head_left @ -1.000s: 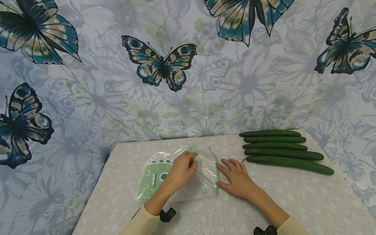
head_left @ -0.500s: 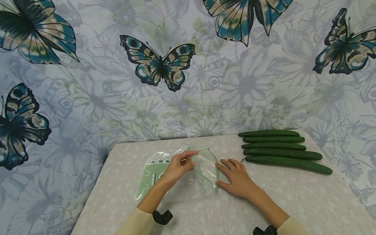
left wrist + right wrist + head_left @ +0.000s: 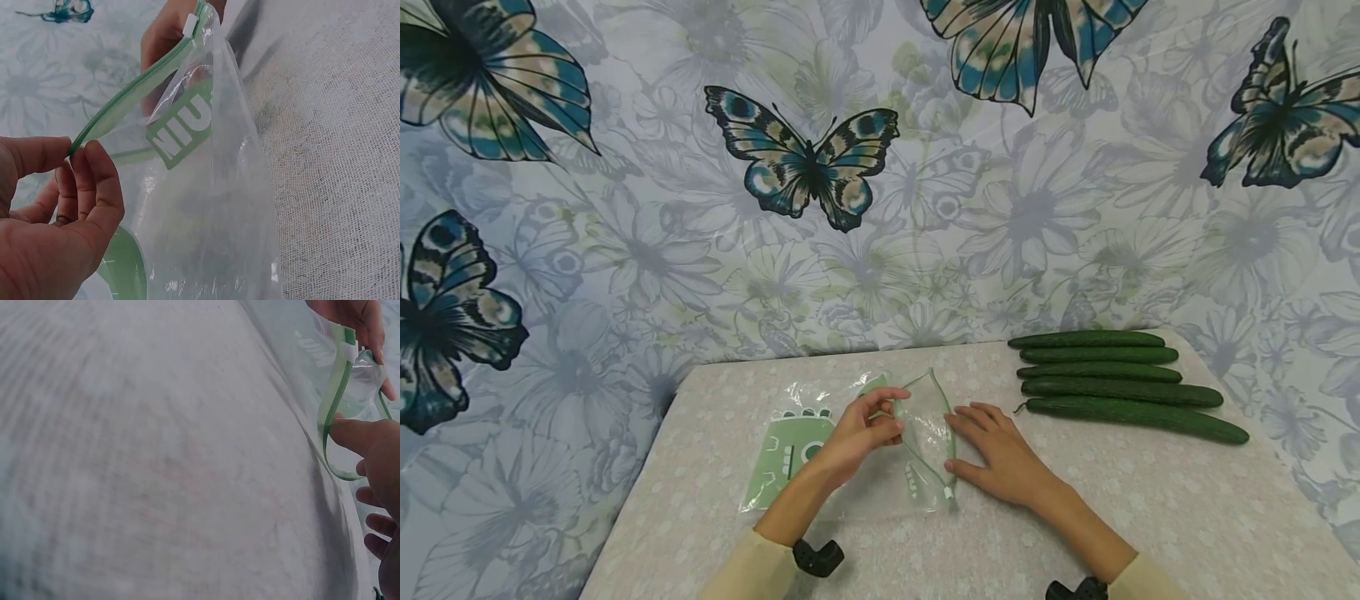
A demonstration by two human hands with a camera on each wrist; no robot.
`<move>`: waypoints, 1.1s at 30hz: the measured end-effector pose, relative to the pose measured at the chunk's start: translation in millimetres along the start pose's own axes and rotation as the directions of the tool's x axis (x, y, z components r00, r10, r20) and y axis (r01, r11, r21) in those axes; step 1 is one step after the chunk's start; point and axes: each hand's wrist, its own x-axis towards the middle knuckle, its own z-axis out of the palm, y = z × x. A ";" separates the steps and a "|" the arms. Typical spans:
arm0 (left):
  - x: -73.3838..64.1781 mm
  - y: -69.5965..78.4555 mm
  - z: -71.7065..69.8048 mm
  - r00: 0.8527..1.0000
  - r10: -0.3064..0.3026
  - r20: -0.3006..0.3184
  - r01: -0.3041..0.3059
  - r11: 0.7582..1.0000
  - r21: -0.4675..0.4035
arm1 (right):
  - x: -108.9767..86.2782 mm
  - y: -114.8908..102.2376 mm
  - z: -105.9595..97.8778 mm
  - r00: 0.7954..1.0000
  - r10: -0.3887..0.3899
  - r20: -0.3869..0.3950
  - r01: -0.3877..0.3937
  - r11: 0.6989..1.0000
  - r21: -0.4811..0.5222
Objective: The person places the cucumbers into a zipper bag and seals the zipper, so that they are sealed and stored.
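Note:
A clear zip bag [image 3: 880,486] with green print and a green zip edge lies on the table, its mouth spread apart toward the right. My left hand [image 3: 856,435] pinches one lip of that mouth; in the left wrist view, thumb and forefinger grip the green strip [image 3: 128,90]. At the opposite lip, my right hand [image 3: 1002,457] has its fingers extended, and its thumb [image 3: 351,434] touches the strip in the right wrist view. A white slider [image 3: 190,25] sits at the near end of the zip. No contents are visible inside the bag.
Several long green cucumbers [image 3: 1135,418] lie side by side at the back right of the cloth-covered table [image 3: 970,550]. Directly behind the table hangs a butterfly-patterned backdrop [image 3: 955,275].
My left hand moved slightly left, then back a little right, still holding the bag's lip. The bag's mouth shifted slightly, and the right hand's fingers moved slightly left with its edge. The cucumbers stayed put.

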 end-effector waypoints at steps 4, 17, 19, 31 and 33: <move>-0.3 -0.1 0.3 1.000 -0.003 0.007 0.003 1.000 -0.002 | 0.8 -1.4 -0.2 1.000 -0.012 -0.010 0.012 1.000 0.009; -0.3 1.1 2.1 1.000 -0.009 0.009 0.009 1.000 -0.009 | -21.1 23.7 -26.5 0.985 -0.080 -0.154 0.085 0.996 0.023; -0.2 1.1 1.7 1.000 -0.011 0.008 0.011 1.000 -0.011 | -26.4 31.1 -33.4 0.980 -0.087 -0.181 0.093 0.995 0.026; -0.7 2.8 1.4 1.000 -0.018 0.009 0.018 1.000 -0.019 | -69.0 73.4 -87.5 0.965 -0.007 -0.263 0.002 1.000 -0.019; -0.7 3.0 1.3 1.000 -0.019 0.008 0.019 1.000 -0.022 | -77.6 82.0 -96.4 0.961 0.008 -0.275 -0.015 1.000 -0.024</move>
